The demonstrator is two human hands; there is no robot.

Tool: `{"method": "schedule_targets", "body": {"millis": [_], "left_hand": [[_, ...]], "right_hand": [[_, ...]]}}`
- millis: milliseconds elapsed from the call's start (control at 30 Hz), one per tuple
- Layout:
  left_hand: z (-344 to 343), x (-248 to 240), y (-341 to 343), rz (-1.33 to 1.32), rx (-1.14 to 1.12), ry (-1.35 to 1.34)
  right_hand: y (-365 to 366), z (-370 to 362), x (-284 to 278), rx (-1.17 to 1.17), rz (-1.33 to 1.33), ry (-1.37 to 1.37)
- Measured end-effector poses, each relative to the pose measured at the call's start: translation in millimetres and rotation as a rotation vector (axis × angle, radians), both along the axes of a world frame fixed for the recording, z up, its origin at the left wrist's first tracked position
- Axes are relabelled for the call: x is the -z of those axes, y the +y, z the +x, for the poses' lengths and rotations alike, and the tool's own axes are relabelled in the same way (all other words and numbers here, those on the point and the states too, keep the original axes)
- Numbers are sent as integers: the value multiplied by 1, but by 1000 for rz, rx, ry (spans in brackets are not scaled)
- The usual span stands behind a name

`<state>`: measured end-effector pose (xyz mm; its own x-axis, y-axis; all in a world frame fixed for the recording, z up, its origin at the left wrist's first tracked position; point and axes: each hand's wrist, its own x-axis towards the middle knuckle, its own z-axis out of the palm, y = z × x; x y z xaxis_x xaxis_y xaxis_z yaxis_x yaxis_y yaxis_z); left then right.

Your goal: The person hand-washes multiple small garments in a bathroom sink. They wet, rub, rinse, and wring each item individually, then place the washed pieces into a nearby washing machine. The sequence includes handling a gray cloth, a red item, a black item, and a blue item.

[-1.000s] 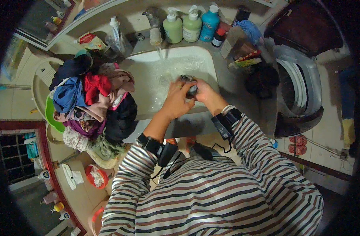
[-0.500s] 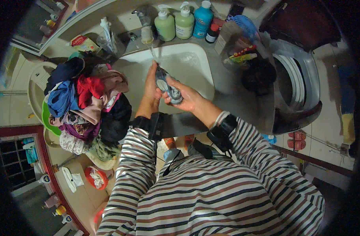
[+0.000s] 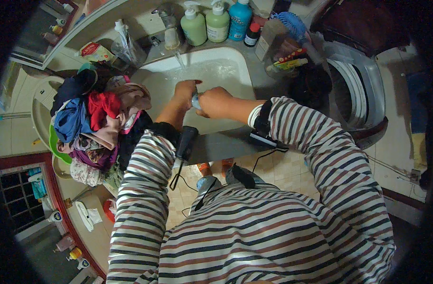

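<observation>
Both fists are closed on a small wet grey-blue cloth (image 3: 195, 101), sock-like in size. Only a short stretch of it shows between them; the rest is hidden in the fingers. My left hand (image 3: 184, 93) grips one end, my right hand (image 3: 217, 102) the other, knuckles up. They hang close together over the white sink (image 3: 245, 71), which holds cloudy water. A stream runs from the tap (image 3: 171, 38) into the basin behind my left hand.
A heap of clothes (image 3: 88, 118) stands left of the sink. Green pump bottles (image 3: 193, 27), a blue bottle (image 3: 240, 20) and a dark red-capped bottle (image 3: 252, 34) line the back. At the right is an open washing machine (image 3: 375, 85). Straps and cords hang from my wrists.
My hands have turned over from palms inward to knuckles up, bunching the cloth between the fists. They have moved out of the tap's stream, and my right elbow has swung outward.
</observation>
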<state>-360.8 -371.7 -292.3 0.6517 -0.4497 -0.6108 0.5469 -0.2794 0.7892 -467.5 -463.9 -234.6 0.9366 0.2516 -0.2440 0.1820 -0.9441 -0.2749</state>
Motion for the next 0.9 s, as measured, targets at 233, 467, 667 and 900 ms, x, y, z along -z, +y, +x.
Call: {"method": "schedule_targets", "body": {"millis": [233, 467, 667, 900], "left_hand": [[-24, 36, 10, 2, -99, -115], [-58, -36, 74, 78, 22, 37], [-94, -60, 125, -131, 109, 38], [-110, -81, 157, -167, -33, 81]], "right_hand": [[5, -18, -1, 182, 130, 169], [-74, -99, -75, 786, 1046, 47], [-222, -274, -142, 1171, 1279, -658], [-381, -327, -121, 1454, 1264, -955]]}}
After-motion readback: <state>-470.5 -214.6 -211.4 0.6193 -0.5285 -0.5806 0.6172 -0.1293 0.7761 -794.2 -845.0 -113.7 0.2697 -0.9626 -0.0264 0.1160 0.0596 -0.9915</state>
